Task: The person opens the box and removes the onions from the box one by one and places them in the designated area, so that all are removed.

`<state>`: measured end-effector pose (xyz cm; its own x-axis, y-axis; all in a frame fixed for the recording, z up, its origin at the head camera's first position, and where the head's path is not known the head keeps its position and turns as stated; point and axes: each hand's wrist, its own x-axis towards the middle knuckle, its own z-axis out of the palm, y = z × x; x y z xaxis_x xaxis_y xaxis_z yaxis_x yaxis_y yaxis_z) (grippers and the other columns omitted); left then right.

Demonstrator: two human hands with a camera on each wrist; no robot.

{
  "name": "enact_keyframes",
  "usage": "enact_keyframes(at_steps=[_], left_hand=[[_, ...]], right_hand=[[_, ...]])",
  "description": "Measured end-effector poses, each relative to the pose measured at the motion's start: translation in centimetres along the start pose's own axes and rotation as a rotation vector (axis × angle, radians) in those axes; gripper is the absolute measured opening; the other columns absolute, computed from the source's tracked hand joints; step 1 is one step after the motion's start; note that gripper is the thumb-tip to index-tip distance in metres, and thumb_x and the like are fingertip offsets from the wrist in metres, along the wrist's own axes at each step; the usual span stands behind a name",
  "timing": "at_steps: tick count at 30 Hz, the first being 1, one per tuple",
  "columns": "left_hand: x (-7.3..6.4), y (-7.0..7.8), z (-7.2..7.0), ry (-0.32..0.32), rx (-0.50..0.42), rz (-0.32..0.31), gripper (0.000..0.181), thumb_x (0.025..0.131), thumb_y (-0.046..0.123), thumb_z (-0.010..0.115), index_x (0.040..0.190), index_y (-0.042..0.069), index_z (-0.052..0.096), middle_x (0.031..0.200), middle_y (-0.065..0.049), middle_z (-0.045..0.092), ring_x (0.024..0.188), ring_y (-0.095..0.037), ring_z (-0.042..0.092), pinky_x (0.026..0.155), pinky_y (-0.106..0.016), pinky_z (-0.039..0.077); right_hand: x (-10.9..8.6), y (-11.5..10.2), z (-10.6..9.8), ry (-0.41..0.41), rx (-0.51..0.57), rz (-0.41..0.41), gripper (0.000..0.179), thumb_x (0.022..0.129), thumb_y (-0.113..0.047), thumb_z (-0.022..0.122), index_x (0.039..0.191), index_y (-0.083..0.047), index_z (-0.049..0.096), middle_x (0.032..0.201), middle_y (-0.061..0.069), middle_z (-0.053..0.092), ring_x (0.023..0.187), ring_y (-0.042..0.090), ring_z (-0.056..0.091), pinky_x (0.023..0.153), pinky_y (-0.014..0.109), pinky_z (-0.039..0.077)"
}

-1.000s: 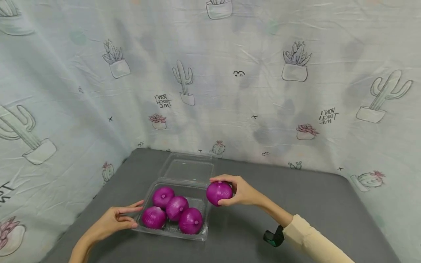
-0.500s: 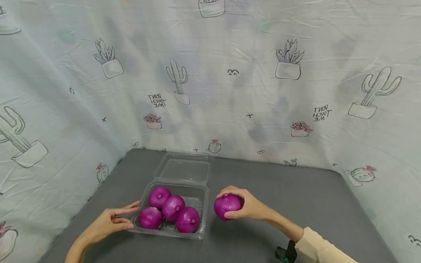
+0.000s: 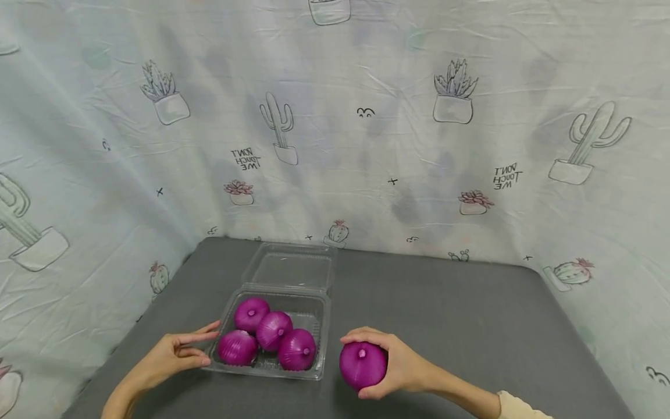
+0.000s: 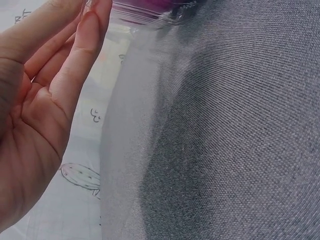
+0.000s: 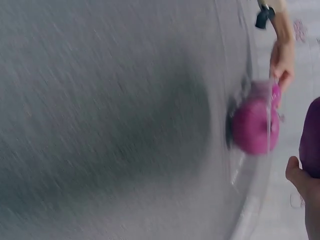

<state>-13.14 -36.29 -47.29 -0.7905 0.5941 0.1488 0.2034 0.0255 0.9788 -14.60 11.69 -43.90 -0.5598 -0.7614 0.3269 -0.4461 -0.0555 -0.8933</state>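
Observation:
A purple onion [image 3: 361, 368] is in my right hand [image 3: 402, 364], with fingers over its top and the thumb below. It is right of the clear plastic container [image 3: 327, 326], apart from it, and partly shows at the right wrist view's edge. Several purple onions [image 3: 296, 349] lie in the container, grouped toward its left and front. My left hand [image 3: 166, 358] pinches the container's left edge; in the left wrist view the thumb and fingertips [image 4: 90, 27] meet at the clear plastic.
The container's hinged lid [image 3: 290, 270] lies folded back behind it. A grey cloth-covered table [image 3: 445, 302] extends to the right and back. Behind and to the left hangs a pale curtain [image 3: 335, 145] printed with cacti and potted plants.
My right hand has carried the onion from over the container's right edge rightward and toward me. My left hand has stayed at the container's left edge. The head view has shifted slightly.

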Motion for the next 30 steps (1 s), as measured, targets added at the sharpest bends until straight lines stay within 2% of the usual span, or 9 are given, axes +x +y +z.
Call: enact_keyframes(at_steps=[7, 11, 19, 25, 30], left_hand=[[-0.4, -0.1, 0.2, 0.013, -0.005, -0.012, 0.044, 0.092, -0.014, 0.051, 0.132, -0.023, 0.036, 0.146, 0.016, 0.042, 0.096, -0.030, 0.067, 0.079, -0.030, 0.055], [-0.4, -0.3, 0.2, 0.015, -0.011, -0.020, 0.044, 0.092, -0.013, 0.051, 0.132, -0.023, 0.037, 0.145, 0.017, 0.043, 0.097, -0.028, 0.067, 0.079, -0.030, 0.055], [0.1, -0.1, -0.1, -0.009, -0.043, -0.010, 0.044, 0.092, -0.014, 0.050, 0.133, -0.023, 0.035, 0.146, 0.016, 0.042, 0.098, -0.032, 0.066, 0.079, -0.033, 0.055], [0.2, 0.2, -0.2, -0.007, -0.027, -0.015, 0.045, 0.092, -0.014, 0.051, 0.133, -0.022, 0.036, 0.147, 0.016, 0.041, 0.098, -0.030, 0.066, 0.080, -0.032, 0.055], [0.2, 0.3, -0.1, 0.005, -0.001, -0.029, 0.045, 0.092, -0.013, 0.052, 0.133, -0.023, 0.035, 0.146, 0.017, 0.041, 0.098, -0.029, 0.067, 0.079, -0.031, 0.055]], right_hand=[[-1.0, 0.7, 0.6, -0.011, 0.043, -0.023, 0.056, 0.075, -0.002, 0.079, 0.125, -0.012, 0.056, 0.134, 0.010, 0.051, 0.124, 0.023, 0.047, 0.080, 0.036, 0.055], [-1.3, 1.4, 0.0, 0.025, 0.056, -0.016, 0.056, 0.075, -0.001, 0.079, 0.126, -0.010, 0.056, 0.129, 0.010, 0.054, 0.120, 0.022, 0.050, 0.080, 0.039, 0.055], [-1.3, 2.0, -1.8, 0.093, 0.039, 0.001, 0.058, 0.073, 0.000, 0.080, 0.125, -0.008, 0.056, 0.130, 0.011, 0.054, 0.122, 0.021, 0.049, 0.081, 0.040, 0.055], [-1.2, 2.5, -2.3, 0.144, 0.044, 0.053, 0.059, 0.071, 0.005, 0.080, 0.124, -0.007, 0.057, 0.130, 0.011, 0.054, 0.121, 0.020, 0.049, 0.082, 0.039, 0.055], [-1.1, 3.6, -2.6, 0.142, 0.041, 0.091, 0.059, 0.072, 0.005, 0.080, 0.125, -0.008, 0.057, 0.132, 0.010, 0.052, 0.121, 0.021, 0.049, 0.083, 0.039, 0.054]])
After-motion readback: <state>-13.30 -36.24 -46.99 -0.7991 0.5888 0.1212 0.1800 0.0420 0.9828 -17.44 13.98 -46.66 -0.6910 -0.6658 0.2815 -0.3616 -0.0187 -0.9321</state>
